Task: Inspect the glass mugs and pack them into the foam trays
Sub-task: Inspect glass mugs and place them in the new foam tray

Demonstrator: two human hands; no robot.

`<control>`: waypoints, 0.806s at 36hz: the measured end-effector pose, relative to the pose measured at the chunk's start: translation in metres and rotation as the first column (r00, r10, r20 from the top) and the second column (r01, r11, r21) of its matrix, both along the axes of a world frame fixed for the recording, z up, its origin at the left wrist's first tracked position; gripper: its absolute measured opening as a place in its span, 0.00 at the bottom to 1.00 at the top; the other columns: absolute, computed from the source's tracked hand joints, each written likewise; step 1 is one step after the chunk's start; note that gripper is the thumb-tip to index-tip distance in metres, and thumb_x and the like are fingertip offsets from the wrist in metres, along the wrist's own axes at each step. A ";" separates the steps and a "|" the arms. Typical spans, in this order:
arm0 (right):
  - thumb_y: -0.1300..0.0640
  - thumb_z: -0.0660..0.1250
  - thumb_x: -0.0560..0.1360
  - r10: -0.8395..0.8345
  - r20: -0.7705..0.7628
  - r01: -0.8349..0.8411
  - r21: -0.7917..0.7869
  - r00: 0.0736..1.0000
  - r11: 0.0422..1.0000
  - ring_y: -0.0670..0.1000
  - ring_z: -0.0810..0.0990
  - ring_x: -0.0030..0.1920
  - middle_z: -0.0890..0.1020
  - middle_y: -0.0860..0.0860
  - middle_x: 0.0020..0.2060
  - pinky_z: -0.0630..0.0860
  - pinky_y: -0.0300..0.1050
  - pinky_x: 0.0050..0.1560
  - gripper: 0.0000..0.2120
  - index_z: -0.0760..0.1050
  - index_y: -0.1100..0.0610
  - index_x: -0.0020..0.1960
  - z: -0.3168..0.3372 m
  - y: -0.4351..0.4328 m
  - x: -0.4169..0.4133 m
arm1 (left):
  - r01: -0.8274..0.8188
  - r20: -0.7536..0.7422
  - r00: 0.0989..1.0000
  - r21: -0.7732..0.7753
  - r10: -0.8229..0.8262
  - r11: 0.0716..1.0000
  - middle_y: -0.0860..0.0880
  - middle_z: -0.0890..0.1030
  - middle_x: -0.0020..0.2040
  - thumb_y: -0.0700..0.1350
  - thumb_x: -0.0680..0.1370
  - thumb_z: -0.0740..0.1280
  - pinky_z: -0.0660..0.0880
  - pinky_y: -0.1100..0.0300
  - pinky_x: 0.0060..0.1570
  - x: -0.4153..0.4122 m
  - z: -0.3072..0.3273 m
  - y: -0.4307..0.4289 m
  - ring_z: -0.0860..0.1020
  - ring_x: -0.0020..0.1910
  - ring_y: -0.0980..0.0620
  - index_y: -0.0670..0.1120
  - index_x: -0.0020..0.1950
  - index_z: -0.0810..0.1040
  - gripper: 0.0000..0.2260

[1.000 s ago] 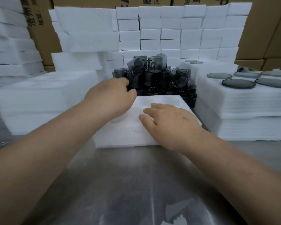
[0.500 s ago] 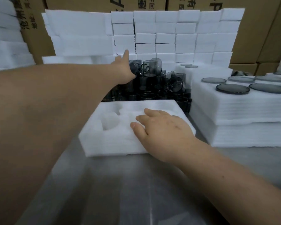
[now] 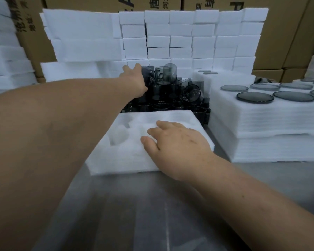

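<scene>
The white foam tray [image 3: 116, 156] with round holes lies on the grey metal desk [image 3: 134, 205]. The right hand [image 3: 178, 145] rests on the tray, its fingers loose and spread, holding nothing. At 12 o'clock from the tray sits a pile of smoky grey glass mugs [image 3: 167, 91]. The left hand [image 3: 134, 78] touches the pile's top left mug; I cannot tell if it grips it. At 2 o'clock, round grey glass lids [image 3: 255, 97] lie on a stack of white foam sheets [image 3: 261, 124].

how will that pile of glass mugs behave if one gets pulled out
The mug pile looks loosely heaped, some mugs tilted, so neighbours may shift or topple. Being glass, they're probably fragile and slick for the left hand.
</scene>
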State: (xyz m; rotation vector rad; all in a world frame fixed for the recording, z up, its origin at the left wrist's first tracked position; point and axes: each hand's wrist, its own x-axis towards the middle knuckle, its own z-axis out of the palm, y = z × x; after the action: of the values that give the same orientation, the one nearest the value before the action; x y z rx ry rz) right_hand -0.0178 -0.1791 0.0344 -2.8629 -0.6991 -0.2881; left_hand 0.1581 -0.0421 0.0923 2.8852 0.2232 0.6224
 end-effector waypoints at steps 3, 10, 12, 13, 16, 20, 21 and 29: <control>0.43 0.44 0.80 0.003 0.009 -0.003 0.006 1.000 1.000 0.52 0.63 0.69 0.65 0.51 0.71 0.63 0.49 0.61 0.25 0.67 0.51 0.69 0.000 0.000 0.001 | 0.018 0.026 0.999 0.011 -0.019 1.000 0.38 0.64 0.64 0.43 0.78 0.63 0.67 0.52 0.48 0.002 -0.001 0.000 0.71 0.53 0.40 0.41 0.66 0.61 0.19; 0.42 0.44 0.80 0.003 0.018 -0.003 0.007 1.000 1.000 0.52 0.64 0.68 0.66 0.50 0.69 0.64 0.49 0.61 0.25 0.67 0.52 0.69 -0.001 0.000 0.003 | 0.078 0.173 0.982 -0.013 -0.075 0.997 0.39 0.66 0.62 0.46 0.79 0.61 0.65 0.56 0.45 -0.005 0.000 0.008 0.74 0.53 0.39 0.41 0.63 0.68 0.15; 0.42 0.44 0.80 0.004 0.020 -0.004 0.015 1.000 1.000 0.51 0.63 0.68 0.66 0.50 0.70 0.63 0.49 0.62 0.25 0.67 0.52 0.69 -0.001 0.000 0.003 | 0.097 0.228 0.970 -0.072 -0.079 0.993 0.39 0.67 0.61 0.48 0.79 0.61 0.66 0.55 0.44 -0.011 0.003 0.009 0.74 0.51 0.39 0.41 0.61 0.68 0.14; 0.42 0.44 0.80 0.003 0.019 -0.004 0.018 1.000 1.000 0.51 0.63 0.69 0.65 0.50 0.70 0.63 0.49 0.62 0.25 0.67 0.51 0.69 -0.002 0.000 0.003 | 0.106 0.255 0.964 -0.111 -0.075 0.988 0.40 0.67 0.61 0.49 0.79 0.61 0.66 0.55 0.44 -0.015 0.005 0.008 0.74 0.50 0.40 0.41 0.60 0.69 0.14; 0.42 0.45 0.80 -0.001 0.018 0.001 0.024 1.000 1.000 0.51 0.63 0.69 0.66 0.50 0.70 0.63 0.49 0.62 0.25 0.67 0.51 0.69 -0.001 0.000 0.003 | 0.160 0.350 0.935 -0.262 -0.061 0.952 0.43 0.69 0.59 0.49 0.78 0.62 0.65 0.58 0.42 -0.035 0.010 0.005 0.72 0.45 0.47 0.43 0.58 0.70 0.13; 0.42 0.46 0.79 -0.015 0.018 0.014 0.036 1.000 0.999 0.52 0.67 0.66 0.70 0.50 0.67 0.64 0.49 0.61 0.24 0.68 0.52 0.68 0.000 0.000 0.002 | 0.291 0.442 0.894 -0.451 -0.072 0.844 0.52 0.72 0.49 0.52 0.76 0.63 0.63 0.62 0.33 -0.076 0.008 0.002 0.70 0.39 0.52 0.49 0.52 0.68 0.10; 0.42 0.47 0.79 -0.019 0.022 0.018 0.045 1.000 0.999 0.52 0.69 0.64 0.71 0.50 0.65 0.65 0.49 0.60 0.24 0.68 0.52 0.67 0.001 -0.001 0.002 | 0.334 0.457 0.885 -0.480 -0.093 0.811 0.54 0.72 0.45 0.52 0.76 0.64 0.64 0.62 0.32 -0.088 0.004 0.001 0.71 0.38 0.53 0.49 0.50 0.68 0.09; 0.45 0.54 0.78 -0.075 0.136 0.045 0.211 0.988 0.977 0.52 0.76 0.56 0.79 0.49 0.56 0.61 0.43 0.45 0.21 0.67 0.50 0.68 0.004 -0.004 0.002 | 0.437 0.451 0.877 -0.603 -0.167 0.667 0.51 0.79 0.42 0.51 0.75 0.66 0.68 0.72 0.31 -0.168 -0.037 0.011 0.75 0.38 0.58 0.54 0.41 0.70 0.06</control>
State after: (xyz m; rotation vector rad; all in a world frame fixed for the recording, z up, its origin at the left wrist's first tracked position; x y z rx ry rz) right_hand -0.0153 -0.1826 0.0382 -2.6871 -0.5690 -0.5463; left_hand -0.0094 -0.0315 0.0550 1.9656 -0.0858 0.7787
